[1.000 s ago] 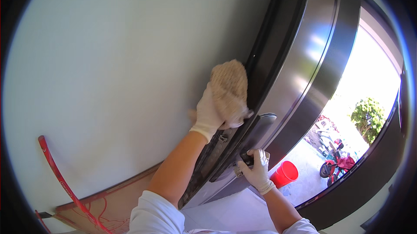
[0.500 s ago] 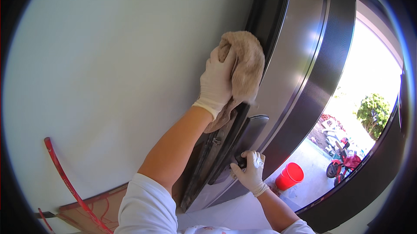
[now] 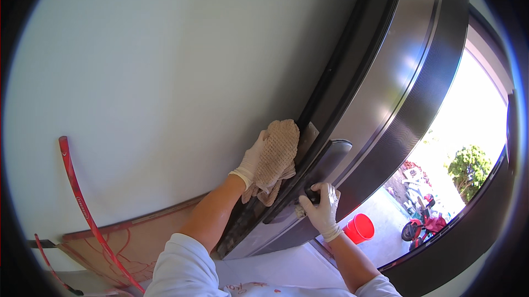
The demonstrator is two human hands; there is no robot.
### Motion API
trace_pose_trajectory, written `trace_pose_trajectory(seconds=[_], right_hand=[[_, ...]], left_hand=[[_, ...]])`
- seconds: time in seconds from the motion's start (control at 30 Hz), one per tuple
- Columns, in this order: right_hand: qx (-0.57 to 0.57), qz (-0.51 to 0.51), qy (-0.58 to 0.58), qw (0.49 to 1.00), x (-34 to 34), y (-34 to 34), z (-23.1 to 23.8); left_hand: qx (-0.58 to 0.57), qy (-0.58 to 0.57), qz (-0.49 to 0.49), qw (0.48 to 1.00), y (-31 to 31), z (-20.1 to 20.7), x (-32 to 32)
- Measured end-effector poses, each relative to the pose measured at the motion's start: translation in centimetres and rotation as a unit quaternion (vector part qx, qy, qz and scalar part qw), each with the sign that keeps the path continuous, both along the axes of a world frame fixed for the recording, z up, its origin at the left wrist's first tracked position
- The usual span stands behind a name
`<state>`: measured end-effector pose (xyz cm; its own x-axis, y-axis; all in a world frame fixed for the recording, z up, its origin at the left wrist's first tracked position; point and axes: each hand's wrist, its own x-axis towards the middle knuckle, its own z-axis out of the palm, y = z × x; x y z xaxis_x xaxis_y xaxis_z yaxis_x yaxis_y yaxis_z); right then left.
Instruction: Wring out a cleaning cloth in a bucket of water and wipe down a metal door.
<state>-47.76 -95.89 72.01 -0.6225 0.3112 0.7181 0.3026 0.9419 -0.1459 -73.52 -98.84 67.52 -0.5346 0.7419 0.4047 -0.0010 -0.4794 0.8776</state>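
Note:
A beige-brown cloth (image 3: 277,151) is bunched in my gloved left hand (image 3: 254,159), at the edge of a dark grey door (image 3: 394,65). The cloth hangs down over the door's edge and hides part of it, just left of a metal plate (image 3: 312,132). My right hand (image 3: 324,209), in a pale glove, is closed around the lower part of the lock's handle (image 3: 322,173) on the door's face. The fingers wrap its dark end, so the grip is partly hidden.
A pale wall (image 3: 143,76) rises at the left, with brown board (image 3: 160,236) along its foot and a red pipe (image 3: 82,203) standing before it. Through the doorway are a red bucket (image 3: 359,228), a red wheeled vehicle (image 3: 424,225) and a green bush (image 3: 469,170).
My left hand has moved down the door's edge with the cloth, from well above the lock to beside it. The right hand stays at the handle. The view has shifted slightly.

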Motion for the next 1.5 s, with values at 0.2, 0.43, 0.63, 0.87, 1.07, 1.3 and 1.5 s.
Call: trace_pose_trajectory(seconds=[0.2, 0.43, 0.63, 0.87, 1.07, 1.3, 1.5], right_hand=[[-0.005, -0.008, -0.016, 1.0, 0.3, 0.0, 0.5], [0.027, -0.035, -0.03, 0.999, -0.3, -0.4, -0.1], [0.04, -0.036, -0.021, 0.998, 0.1, -0.1, -0.2], [0.042, -0.04, -0.021, 0.998, 0.2, 0.3, 0.1], [0.037, -0.032, -0.022, 0.999, -1.0, -0.7, 0.0], [0.044, -0.055, -0.021, 0.997, 0.8, 0.8, -0.1], [0.061, -0.015, -0.151, 0.987, 1.2, 3.1, 0.6]], left_hand=[[-0.133, 0.124, 0.109, 0.977, -2.4, -3.4, 2.7], [-0.369, 0.252, 0.117, 0.887, -5.1, -19.4, 4.7], [0.14, -0.196, 0.016, 0.97, -4.0, -3.3, 5.1], [0.069, 0.125, 0.101, 0.985, 1.9, 1.3, 4.0], [-0.194, 0.365, 0.355, 0.839, 1.1, -20.4, 4.7], [-0.26, 0.468, 0.209, 0.818, -7.2, 3.2, 10.0], [0.019, 0.354, 0.252, 0.901, -1.5, 4.1, 8.7]])
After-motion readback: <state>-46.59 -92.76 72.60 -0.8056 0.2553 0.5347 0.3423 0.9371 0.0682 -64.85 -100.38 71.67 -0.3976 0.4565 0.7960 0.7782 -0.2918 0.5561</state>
